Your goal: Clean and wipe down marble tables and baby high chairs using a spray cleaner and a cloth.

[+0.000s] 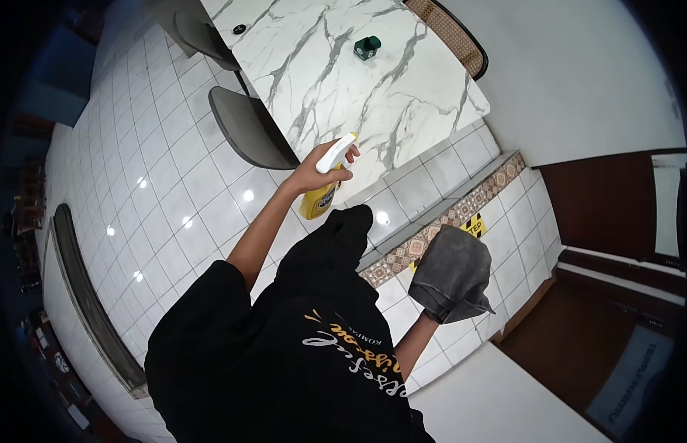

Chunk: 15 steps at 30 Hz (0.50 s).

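Observation:
My left hand (316, 169) is closed around the neck of a yellow spray bottle (319, 200) with a white trigger head, held at the near corner of a white table with grey marbling (332, 83). A dark grey cloth (457, 271) covers my right hand (453, 277), whose fingers are hidden beneath it; only the wrist and forearm show. On the tabletop stands a small dark green holder (367, 48) bearing a number. Farther to the left lies a small round black object (239, 29) near the table's edge.
Two dark grey chairs (252, 130) line the table's left side, and a chair with a woven back (451, 36) stands at its far right. A floor step edged with patterned tiles (421, 243) runs beside me, with a yellow-black warning sign (475, 225). Brown doors are at the right.

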### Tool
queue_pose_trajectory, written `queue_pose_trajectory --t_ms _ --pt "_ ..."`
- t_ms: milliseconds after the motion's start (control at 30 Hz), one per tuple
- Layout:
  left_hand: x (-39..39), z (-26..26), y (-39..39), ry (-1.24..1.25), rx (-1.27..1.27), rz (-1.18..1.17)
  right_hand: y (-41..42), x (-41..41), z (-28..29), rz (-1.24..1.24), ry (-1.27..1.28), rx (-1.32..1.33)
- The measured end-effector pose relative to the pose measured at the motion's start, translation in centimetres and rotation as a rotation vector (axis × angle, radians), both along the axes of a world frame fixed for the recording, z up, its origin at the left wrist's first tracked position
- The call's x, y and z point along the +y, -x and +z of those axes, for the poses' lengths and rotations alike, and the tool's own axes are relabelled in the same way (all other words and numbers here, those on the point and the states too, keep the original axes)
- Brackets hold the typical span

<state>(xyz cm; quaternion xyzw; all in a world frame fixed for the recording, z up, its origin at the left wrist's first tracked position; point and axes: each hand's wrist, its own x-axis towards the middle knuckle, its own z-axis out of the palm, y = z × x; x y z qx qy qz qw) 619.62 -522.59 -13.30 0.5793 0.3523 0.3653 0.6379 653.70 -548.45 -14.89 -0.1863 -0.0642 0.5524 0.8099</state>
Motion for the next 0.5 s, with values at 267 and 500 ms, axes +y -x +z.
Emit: queue_pose_trajectory --t_ms 267,500 --pt "16.1 -2.8 -7.1 -0.018 0.115 0.348 -14.1 14.3 -9.0 0.047 0.356 -0.22" --pt "31.7 -6.1 -13.2 0.023 0.204 0.736 -19.8 31.7 -2.6 0.326 0.405 -0.158"
